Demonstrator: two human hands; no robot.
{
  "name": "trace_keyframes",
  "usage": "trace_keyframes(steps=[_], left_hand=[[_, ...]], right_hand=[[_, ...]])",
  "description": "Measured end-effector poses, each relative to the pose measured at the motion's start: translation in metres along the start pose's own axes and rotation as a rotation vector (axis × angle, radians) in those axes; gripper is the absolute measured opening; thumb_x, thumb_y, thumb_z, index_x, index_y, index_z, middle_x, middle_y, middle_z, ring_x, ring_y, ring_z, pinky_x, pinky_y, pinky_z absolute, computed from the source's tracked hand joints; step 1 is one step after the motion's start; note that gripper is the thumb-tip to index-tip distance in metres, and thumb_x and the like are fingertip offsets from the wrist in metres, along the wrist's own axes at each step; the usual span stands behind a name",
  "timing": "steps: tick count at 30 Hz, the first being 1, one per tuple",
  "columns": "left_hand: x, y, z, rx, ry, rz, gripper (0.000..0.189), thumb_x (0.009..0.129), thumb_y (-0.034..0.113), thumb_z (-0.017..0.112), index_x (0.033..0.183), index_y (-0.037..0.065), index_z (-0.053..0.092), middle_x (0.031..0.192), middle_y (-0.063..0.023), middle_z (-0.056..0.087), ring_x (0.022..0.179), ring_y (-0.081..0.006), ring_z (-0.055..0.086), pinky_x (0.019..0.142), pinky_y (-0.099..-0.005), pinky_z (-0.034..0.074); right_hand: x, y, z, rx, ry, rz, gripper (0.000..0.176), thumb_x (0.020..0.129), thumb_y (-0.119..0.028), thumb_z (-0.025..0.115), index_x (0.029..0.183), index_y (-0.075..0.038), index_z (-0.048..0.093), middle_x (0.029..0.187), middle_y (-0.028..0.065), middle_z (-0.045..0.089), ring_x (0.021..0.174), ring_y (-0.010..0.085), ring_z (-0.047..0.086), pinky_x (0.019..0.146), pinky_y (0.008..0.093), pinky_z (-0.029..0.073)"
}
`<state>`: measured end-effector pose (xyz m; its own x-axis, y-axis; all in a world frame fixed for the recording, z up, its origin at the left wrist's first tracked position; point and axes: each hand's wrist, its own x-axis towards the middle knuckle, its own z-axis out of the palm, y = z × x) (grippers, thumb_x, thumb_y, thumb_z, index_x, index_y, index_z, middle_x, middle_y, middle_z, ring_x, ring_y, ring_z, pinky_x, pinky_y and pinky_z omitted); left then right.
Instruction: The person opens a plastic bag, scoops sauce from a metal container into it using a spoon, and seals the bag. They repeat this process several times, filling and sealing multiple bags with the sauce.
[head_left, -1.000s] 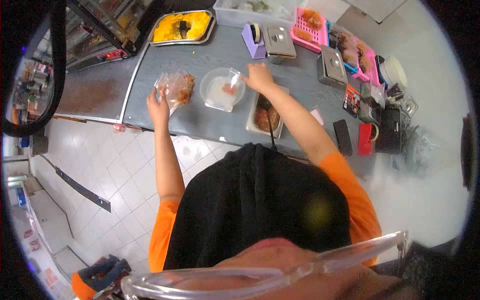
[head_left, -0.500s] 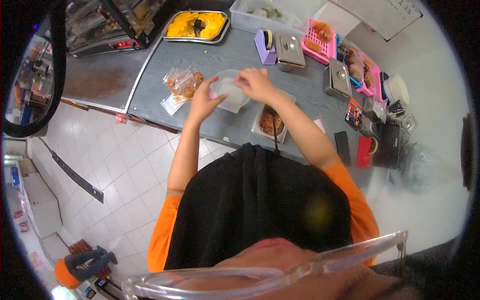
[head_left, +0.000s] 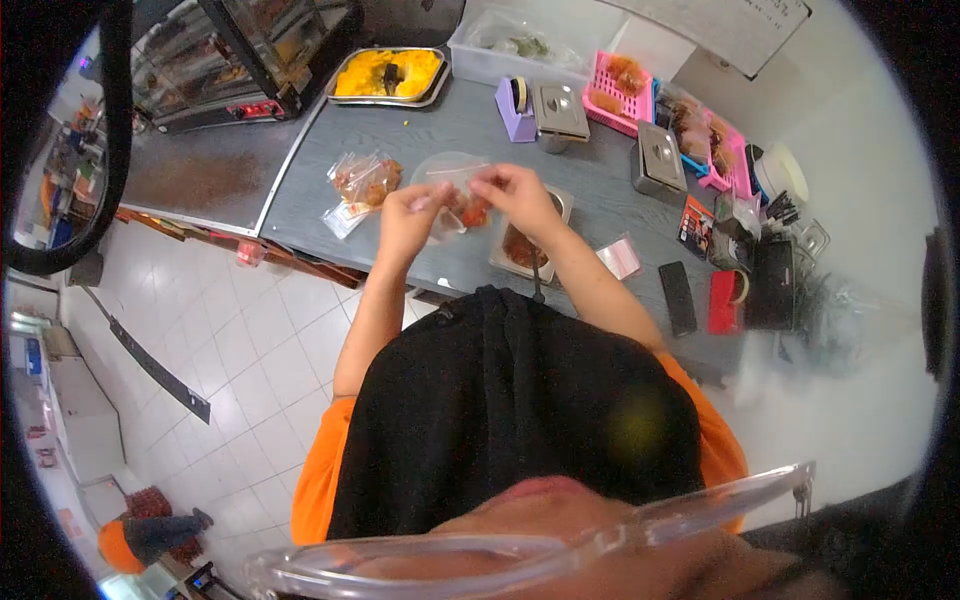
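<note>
Between my hands is a small clear plastic bag (head_left: 470, 210) with reddish food in it. My left hand (head_left: 410, 218) pinches its left side and my right hand (head_left: 518, 198) its upper right. Behind the bag, partly hidden, is a translucent white bowl (head_left: 436, 170) on the grey table. To the left lies a pile of filled clear bags (head_left: 366, 180). Below my right wrist, a metal pan (head_left: 508, 262) holds chopped reddish-brown food, with a dark-handled utensil (head_left: 538, 285) in it; my forearm covers part of the pan.
A tray of yellow food (head_left: 350, 92) stands at the back left, near a glass display case (head_left: 215, 60). Farther right are a purple tape dispenser (head_left: 514, 118), lidded metal containers (head_left: 560, 112), pink baskets (head_left: 612, 116), flat plastic bags (head_left: 619, 257) and a phone (head_left: 677, 298). Another person (head_left: 150, 540) is at lower left.
My hands have moved from above the bowl slightly toward me, and the bag with reddish food now shows between them. The view has shifted a little, revealing more of the flat bags.
</note>
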<state>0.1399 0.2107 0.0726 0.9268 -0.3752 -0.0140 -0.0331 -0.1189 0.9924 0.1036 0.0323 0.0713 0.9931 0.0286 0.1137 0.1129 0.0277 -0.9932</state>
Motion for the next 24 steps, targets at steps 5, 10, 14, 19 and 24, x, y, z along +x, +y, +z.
trace_keyframes(steps=[5, 10, 14, 19, 24], left_hand=[[-0.004, 0.002, 0.006, 0.076, 0.113, 0.383, 0.022, 0.087, 0.019, 0.058, 0.081, -0.001, 0.065, 0.069, -0.0046, 0.064, 0.064, -0.0096, 0.056, 0.060, -0.0235, 0.044], [-0.016, 0.020, 0.000, -0.151, 0.059, 0.173, 0.020, 0.087, 0.014, 0.055, 0.077, -0.002, 0.062, 0.067, -0.0041, 0.063, 0.064, -0.0100, 0.056, 0.061, -0.0240, 0.044], [-0.010, -0.001, -0.009, -0.110, 0.082, 0.365, 0.015, 0.083, 0.008, 0.054, 0.075, -0.002, 0.061, 0.064, -0.0044, 0.061, 0.061, -0.0106, 0.054, 0.056, -0.0244, 0.042], [-0.021, 0.005, -0.002, 0.017, 0.087, 0.417, 0.013, 0.080, 0.009, 0.057, 0.073, -0.001, 0.060, 0.067, -0.0025, 0.057, 0.064, -0.0108, 0.051, 0.059, -0.0240, 0.038], [-0.024, -0.001, -0.008, 0.062, 0.109, 0.463, 0.014, 0.080, 0.009, 0.057, 0.072, -0.002, 0.059, 0.067, -0.0030, 0.056, 0.064, -0.0106, 0.050, 0.059, -0.0237, 0.038]], right_hand=[[-0.001, -0.004, -0.001, 0.074, 0.042, -0.023, 0.016, 0.086, -0.012, 0.059, 0.096, 0.000, 0.064, 0.075, 0.0025, 0.062, 0.067, 0.0087, 0.057, 0.062, 0.0220, 0.047], [-0.010, -0.018, 0.007, 0.048, 0.035, -0.004, 0.020, 0.088, -0.015, 0.056, 0.093, 0.002, 0.065, 0.069, 0.0009, 0.058, 0.066, 0.0085, 0.054, 0.064, 0.0230, 0.043], [-0.013, -0.018, 0.019, 0.081, 0.034, -0.009, 0.016, 0.086, -0.013, 0.059, 0.091, 0.001, 0.065, 0.074, 0.0019, 0.061, 0.068, 0.0082, 0.054, 0.066, 0.0225, 0.043], [-0.013, -0.006, 0.037, 0.286, 0.040, 0.063, 0.013, 0.081, -0.008, 0.065, 0.090, 0.001, 0.066, 0.084, 0.0050, 0.065, 0.075, 0.0085, 0.056, 0.069, 0.0229, 0.044], [-0.013, -0.001, 0.040, 0.372, 0.036, 0.065, 0.013, 0.079, -0.008, 0.066, 0.089, 0.001, 0.066, 0.083, 0.0052, 0.064, 0.074, 0.0093, 0.057, 0.069, 0.0233, 0.044]])
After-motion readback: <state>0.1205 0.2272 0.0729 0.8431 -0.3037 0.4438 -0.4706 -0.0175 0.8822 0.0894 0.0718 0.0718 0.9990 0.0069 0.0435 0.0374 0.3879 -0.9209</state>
